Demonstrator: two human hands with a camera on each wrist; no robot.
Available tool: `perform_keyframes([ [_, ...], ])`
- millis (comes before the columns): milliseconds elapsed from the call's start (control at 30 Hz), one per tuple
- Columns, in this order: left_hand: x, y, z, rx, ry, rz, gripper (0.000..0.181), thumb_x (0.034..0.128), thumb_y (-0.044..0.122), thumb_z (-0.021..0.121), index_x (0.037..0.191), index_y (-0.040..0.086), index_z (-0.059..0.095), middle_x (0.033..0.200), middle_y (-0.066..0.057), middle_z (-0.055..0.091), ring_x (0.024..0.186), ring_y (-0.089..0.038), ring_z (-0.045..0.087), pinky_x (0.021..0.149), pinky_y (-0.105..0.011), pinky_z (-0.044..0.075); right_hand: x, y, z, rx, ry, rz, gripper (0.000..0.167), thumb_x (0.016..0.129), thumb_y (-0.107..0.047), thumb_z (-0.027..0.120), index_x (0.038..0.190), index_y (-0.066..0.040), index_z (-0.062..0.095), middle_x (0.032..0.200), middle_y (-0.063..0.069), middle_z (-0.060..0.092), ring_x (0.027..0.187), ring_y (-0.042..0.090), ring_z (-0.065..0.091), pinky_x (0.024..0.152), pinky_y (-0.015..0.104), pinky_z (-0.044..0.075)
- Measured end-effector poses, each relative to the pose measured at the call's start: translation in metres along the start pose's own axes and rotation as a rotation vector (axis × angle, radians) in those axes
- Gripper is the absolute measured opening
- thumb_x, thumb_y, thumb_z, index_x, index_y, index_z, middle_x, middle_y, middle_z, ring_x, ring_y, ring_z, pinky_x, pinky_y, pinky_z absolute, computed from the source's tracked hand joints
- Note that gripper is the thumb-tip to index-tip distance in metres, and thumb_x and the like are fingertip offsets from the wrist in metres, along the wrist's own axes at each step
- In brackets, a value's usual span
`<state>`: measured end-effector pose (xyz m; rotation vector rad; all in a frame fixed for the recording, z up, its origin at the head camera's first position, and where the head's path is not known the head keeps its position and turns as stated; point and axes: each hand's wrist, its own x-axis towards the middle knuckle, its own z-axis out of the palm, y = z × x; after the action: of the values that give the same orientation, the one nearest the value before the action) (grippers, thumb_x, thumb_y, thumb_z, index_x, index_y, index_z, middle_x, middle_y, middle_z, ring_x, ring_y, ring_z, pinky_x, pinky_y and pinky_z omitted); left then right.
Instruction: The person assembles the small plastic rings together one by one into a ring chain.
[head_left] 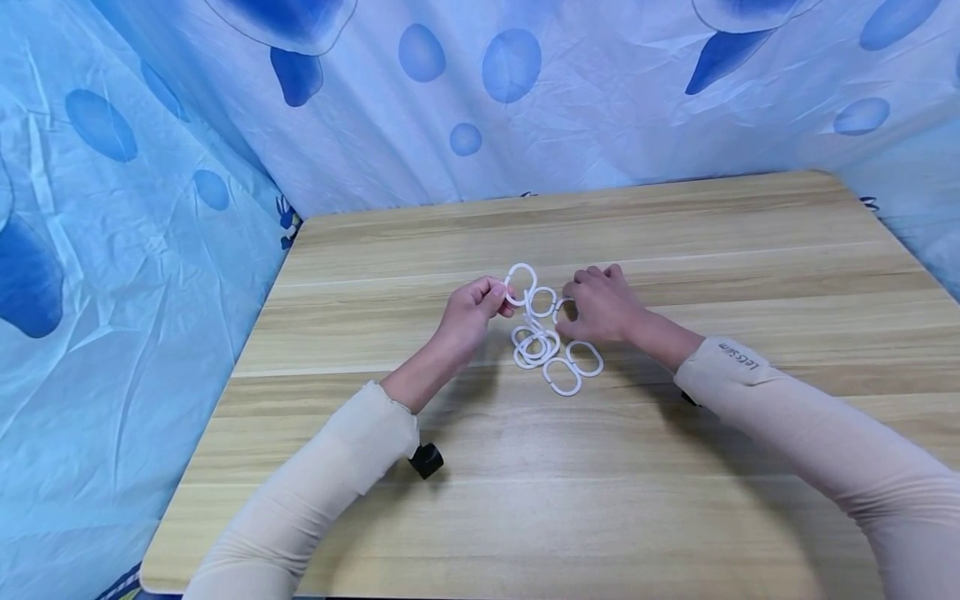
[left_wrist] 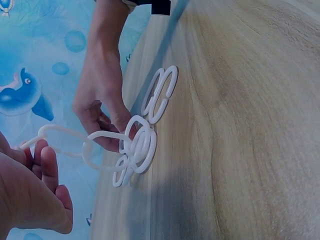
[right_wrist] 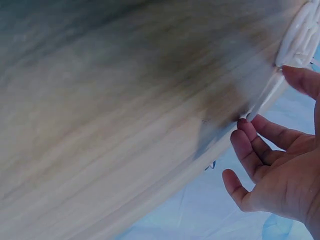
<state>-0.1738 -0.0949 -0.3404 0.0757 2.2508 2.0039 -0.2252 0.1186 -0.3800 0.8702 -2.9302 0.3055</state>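
Several white plastic C-shaped rings lie in a loose pile (head_left: 534, 347) on the wooden table. My left hand (head_left: 472, 310) pinches one ring (head_left: 521, 267) between thumb and fingers, raised off the table; in the left wrist view another ring (left_wrist: 102, 134) hangs linked from it toward the pile. At the pile's right side, my right hand (head_left: 600, 304) reaches down over a ring (head_left: 557, 312), its thumb and fingers around that ring's edges on the table. In the right wrist view the fingertips (right_wrist: 244, 122) touch the ring's end. Two rings (head_left: 585, 358) lie nearer the front.
The light wooden table (head_left: 480, 500) spreads around the rings. Behind it and on the left hangs a blue curtain (head_left: 375, 125) with sea-animal prints. A small black device (head_left: 426, 460) is at the left sleeve, and another is partly visible under the right sleeve.
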Motion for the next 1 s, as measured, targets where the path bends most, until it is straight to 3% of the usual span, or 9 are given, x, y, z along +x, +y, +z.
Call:
perform_keyframes([
  [200, 0.001, -0.001, 0.001, -0.005, -0.011, 0.004, 0.021, 0.1021, 0.008, 0.044, 0.100, -0.007, 0.059, 0.086, -0.005, 0.062, 0.076, -0.010, 0.058, 0.088, -0.029, 0.048, -0.002, 0.005, -0.004, 0.037, 0.051, 0.006, 0.047, 0.075, -0.039, 0.067, 0.106, -0.004, 0.070, 0.097, 0.012, 0.061, 0.090, 0.029, 0.051, 0.082, 0.053, 0.035],
  [500, 0.002, -0.002, 0.002, 0.006, -0.020, -0.019, 0.026, 0.1019, 0.010, 0.046, 0.107, -0.012, 0.058, 0.086, -0.003, 0.062, 0.077, -0.011, 0.058, 0.093, -0.031, 0.046, -0.002, 0.012, -0.033, 0.108, 0.163, -0.023, 0.047, 0.074, -0.036, 0.071, 0.109, -0.004, 0.070, 0.104, 0.014, 0.062, 0.100, 0.032, 0.052, 0.085, 0.057, 0.036],
  [800, 0.002, -0.002, 0.004, 0.030, -0.026, -0.038, 0.022, 0.1015, 0.011, 0.047, 0.102, -0.005, 0.061, 0.093, -0.011, 0.065, 0.078, -0.011, 0.059, 0.094, -0.031, 0.046, -0.003, 0.013, -0.052, 0.159, 0.266, -0.052, 0.046, 0.075, -0.035, 0.073, 0.110, -0.006, 0.069, 0.104, 0.015, 0.062, 0.102, 0.033, 0.052, 0.081, 0.053, 0.035],
  [1000, 0.002, -0.002, 0.004, 0.034, -0.029, -0.039, 0.021, 0.1012, 0.011, 0.048, 0.103, -0.005, 0.062, 0.090, -0.007, 0.065, 0.077, -0.012, 0.059, 0.093, -0.030, 0.046, -0.003, 0.011, -0.058, 0.170, 0.323, -0.076, 0.046, 0.075, -0.034, 0.075, 0.110, -0.005, 0.068, 0.104, 0.014, 0.062, 0.103, 0.033, 0.053, 0.082, 0.052, 0.035],
])
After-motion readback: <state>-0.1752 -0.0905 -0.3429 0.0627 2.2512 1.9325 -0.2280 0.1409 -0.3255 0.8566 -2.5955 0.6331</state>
